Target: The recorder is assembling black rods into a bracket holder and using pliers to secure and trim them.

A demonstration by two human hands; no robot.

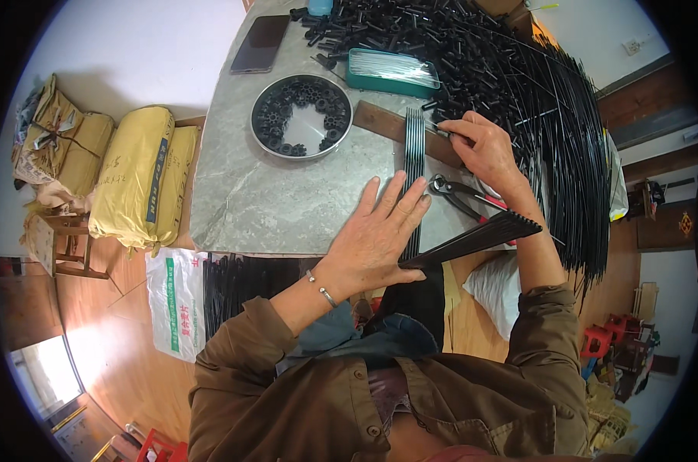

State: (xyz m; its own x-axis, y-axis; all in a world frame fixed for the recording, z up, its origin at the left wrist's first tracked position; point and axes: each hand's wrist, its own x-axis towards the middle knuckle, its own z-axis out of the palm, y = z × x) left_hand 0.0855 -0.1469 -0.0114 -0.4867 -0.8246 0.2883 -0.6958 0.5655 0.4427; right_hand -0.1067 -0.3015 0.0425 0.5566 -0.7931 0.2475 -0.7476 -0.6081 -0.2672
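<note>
My left hand point(380, 227) lies flat with fingers spread, resting on a row of thin metal rods point(414, 146) set side by side. The rods' far ends cross a brown wooden strip point(380, 122). My right hand point(484, 150) is closed in a pinch just right of the rods, over the strip; a thin bit shows at its fingertips, too small to name. Pincers with red handles point(458, 202) lie on the table between the two hands. A flat black bundle of rods point(476, 239) slants from my left thumb toward my right forearm.
A round metal pan point(257, 142) holds small black ringed parts. Behind it are a phone point(260, 44) and a green box point(357, 83) of silver pins. Black tube-like parts point(410, 31) heap at the back. Long black rods point(572, 154) hang over the right edge. Yellow sacks point(133, 173) stand left.
</note>
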